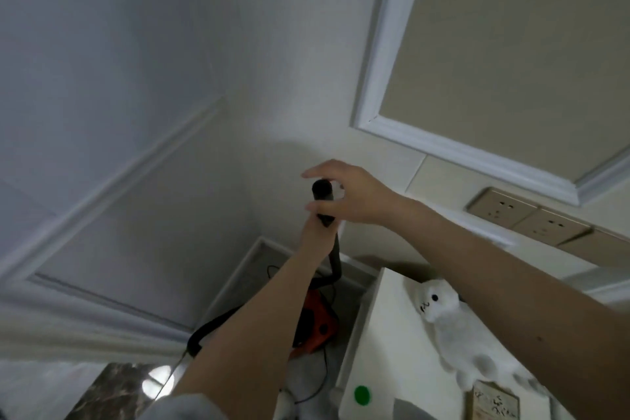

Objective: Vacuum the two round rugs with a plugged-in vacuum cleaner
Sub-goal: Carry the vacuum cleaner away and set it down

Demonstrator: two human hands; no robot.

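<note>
The vacuum cleaner stands in the room corner; its orange body point(317, 320) shows below my arms, with a black hose point(211, 327) looping to its left. Its black handle point(322, 193) rises upright from the body. My left hand point(315, 233) is wrapped around the tube just under the handle's top. My right hand point(354, 196) cups the handle's top from the right, thumb across its front and forefinger stretched above it. A thin black cable point(324, 368) trails down by the body. No rug is in view.
A white cabinet point(381, 334) stands right of the vacuum, with a white plush toy point(456, 327) lying on top. Two gold wall sockets point(501, 208) point(549, 227) sit on the wall behind it. A dark marble surface point(116, 389) is at the lower left.
</note>
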